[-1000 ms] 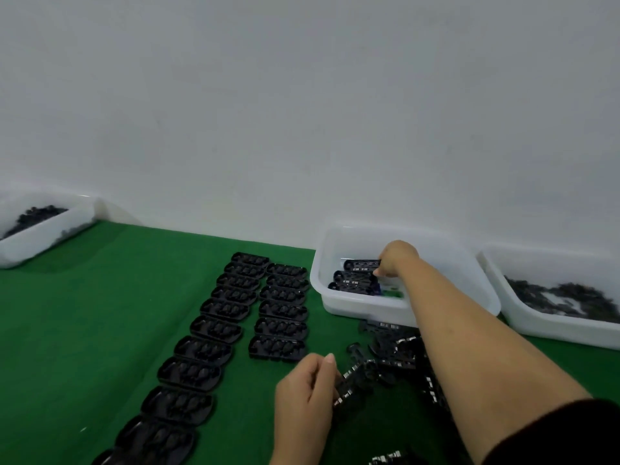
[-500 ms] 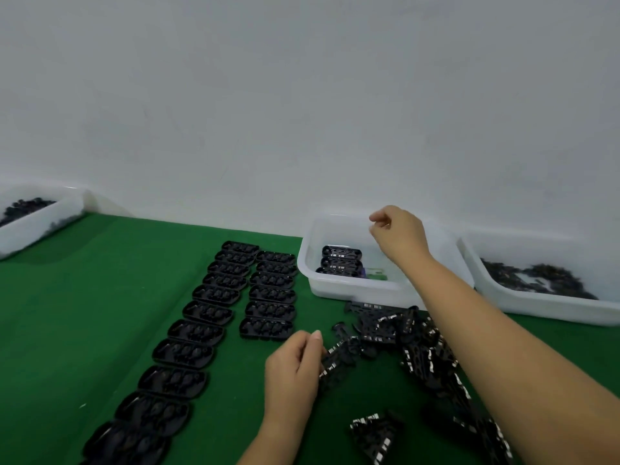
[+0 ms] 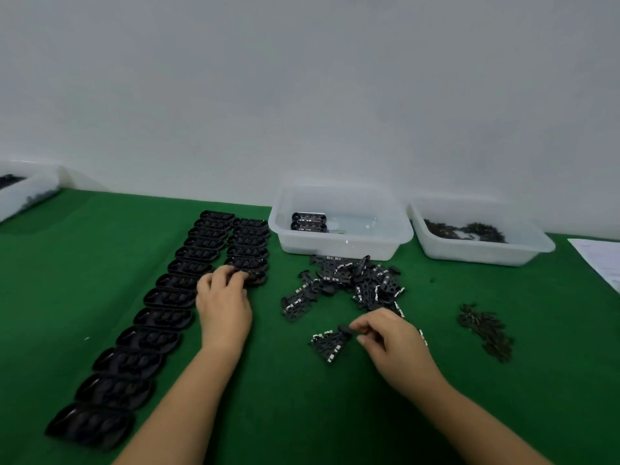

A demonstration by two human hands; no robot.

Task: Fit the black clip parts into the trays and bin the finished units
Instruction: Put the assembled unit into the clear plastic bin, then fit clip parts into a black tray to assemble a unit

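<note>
Since a second ago the right hand (image 3: pixel 389 344) has left the white bin (image 3: pixel 339 245) at upper centre and dropped to the lower middle of the frame, while the left hand (image 3: pixel 223 298) has slid from the heap of parts over to the trays. The right grip is now pinched narrow on the end of a black clip part (image 3: pixel 330 344) that lies on the green tabletop (image 3: pixel 302 414), a little apart from the loose pile of clip parts (image 3: pixel 355 281) just below the bin. The left fingers curl over the nearest tray (image 3: pixel 253 276) of the shorter row, touching it — whether they have closed on it I cannot tell.

The step in hand looks like the start of a fresh unit: one part and one tray being brought together. A few finished units (image 3: pixel 308 222) already sit stacked in the bin's left corner. The long row of trays (image 3: pixel 164 318) running to the lower left waits — so most of the work seems ahead. Next, the part likely needs lifting, turning to match the tray's recess, and pressing home while the left hand steadies the tray.
</note>
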